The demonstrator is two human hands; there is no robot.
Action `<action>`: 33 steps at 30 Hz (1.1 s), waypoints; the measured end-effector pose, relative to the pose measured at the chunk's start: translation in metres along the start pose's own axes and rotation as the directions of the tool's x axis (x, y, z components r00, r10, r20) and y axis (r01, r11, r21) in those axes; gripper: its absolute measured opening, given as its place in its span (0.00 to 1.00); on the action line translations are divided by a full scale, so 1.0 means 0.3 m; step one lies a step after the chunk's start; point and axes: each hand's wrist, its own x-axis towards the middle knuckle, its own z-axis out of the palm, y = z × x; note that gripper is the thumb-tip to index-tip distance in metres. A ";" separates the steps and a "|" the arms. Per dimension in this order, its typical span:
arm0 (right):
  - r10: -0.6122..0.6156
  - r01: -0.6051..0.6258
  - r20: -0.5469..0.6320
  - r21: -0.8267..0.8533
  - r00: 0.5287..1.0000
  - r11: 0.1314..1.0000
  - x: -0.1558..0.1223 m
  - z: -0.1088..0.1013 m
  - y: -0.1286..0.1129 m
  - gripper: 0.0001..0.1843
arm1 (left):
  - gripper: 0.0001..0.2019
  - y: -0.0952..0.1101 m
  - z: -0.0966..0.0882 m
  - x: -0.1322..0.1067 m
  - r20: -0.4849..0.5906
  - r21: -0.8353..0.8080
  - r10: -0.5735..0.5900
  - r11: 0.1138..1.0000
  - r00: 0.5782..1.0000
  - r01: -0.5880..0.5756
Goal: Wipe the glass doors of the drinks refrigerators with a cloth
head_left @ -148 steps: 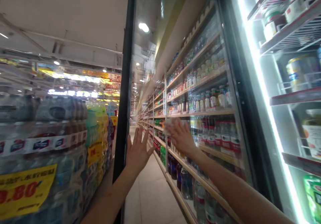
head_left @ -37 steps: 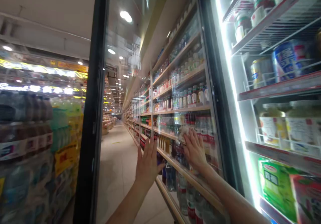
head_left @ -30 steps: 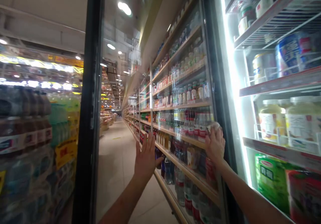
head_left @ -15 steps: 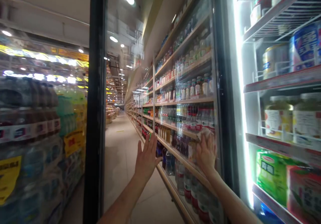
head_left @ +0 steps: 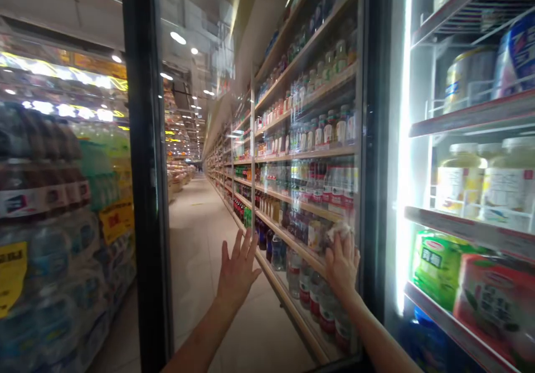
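In front of me is a glass door [head_left: 200,284] with a black frame. My left hand [head_left: 237,270], fingers spread wide, is raised at the middle of the pane; whether it touches the glass I cannot tell. Farther right, my right hand [head_left: 343,262] presses a crumpled whitish cloth [head_left: 339,231] flat to the pane near the frame's right side. The cloth shows above the fingertips, and the rest of it is hidden under the hand. Long shelves of bottles [head_left: 321,186] show in the glass.
At right, a lit fridge holds a green pack [head_left: 437,267], a red pack [head_left: 495,300], pale-yellow bottles [head_left: 457,186] and a can [head_left: 463,80] on wire-fronted shelves [head_left: 472,222]. Left of the door's dark upright [head_left: 142,166] are stacked bottle packs [head_left: 45,239] with yellow signs [head_left: 119,221].
My view has shifted a little, so the door's bottom edge now shows. Both hands sit slightly lower against the pane, the right still with the cloth.
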 end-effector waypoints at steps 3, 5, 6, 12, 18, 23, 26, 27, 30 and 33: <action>-0.257 0.252 0.075 0.065 0.964 0.966 -0.089 -0.001 -0.103 0.28 | 0.37 0.010 0.005 -0.009 0.018 -0.029 -0.015 0.999 1.000 0.016; -0.405 0.395 0.122 0.098 0.906 0.913 -0.133 -0.004 -0.141 0.27 | 0.38 0.012 0.007 -0.020 0.021 -0.038 -0.015 0.999 1.000 0.016; -0.426 0.416 0.134 0.096 0.895 0.904 -0.141 -0.006 -0.137 0.26 | 0.38 0.011 0.008 -0.026 0.020 -0.040 -0.013 0.999 1.000 0.014; 0.051 -0.051 0.003 -0.041 0.999 0.998 -0.077 -0.010 0.011 0.29 | 0.36 0.018 0.027 -0.062 0.014 -0.045 -0.006 0.999 1.000 0.007; -0.369 0.366 0.100 0.047 0.924 0.929 -0.175 -0.003 -0.129 0.29 | 0.37 0.036 0.055 -0.121 0.056 -0.022 -0.019 1.000 0.998 0.020; -0.201 0.209 0.125 -0.048 0.971 0.977 -0.200 0.010 0.025 0.26 | 0.37 0.026 0.073 -0.157 0.045 -0.009 0.019 1.000 0.999 -0.019; 0.015 -0.005 0.086 -0.114 0.996 0.993 -0.212 0.021 0.110 0.28 | 0.37 0.028 0.075 -0.160 0.059 0.020 0.019 1.000 0.998 -0.020; 0.022 -0.013 0.086 -0.108 0.996 0.994 -0.227 0.024 0.100 0.28 | 0.37 0.030 0.073 -0.160 0.068 0.031 0.016 0.999 0.998 -0.019; -0.179 0.183 0.130 -0.020 0.975 0.983 -0.299 0.028 -0.014 0.27 | 0.37 0.034 0.069 -0.160 0.084 0.058 0.009 0.998 0.996 -0.014; -0.407 0.404 0.199 0.056 0.891 0.913 -0.340 0.022 -0.099 0.26 | 0.35 0.031 0.070 -0.167 0.074 0.057 0.012 0.998 0.997 -0.016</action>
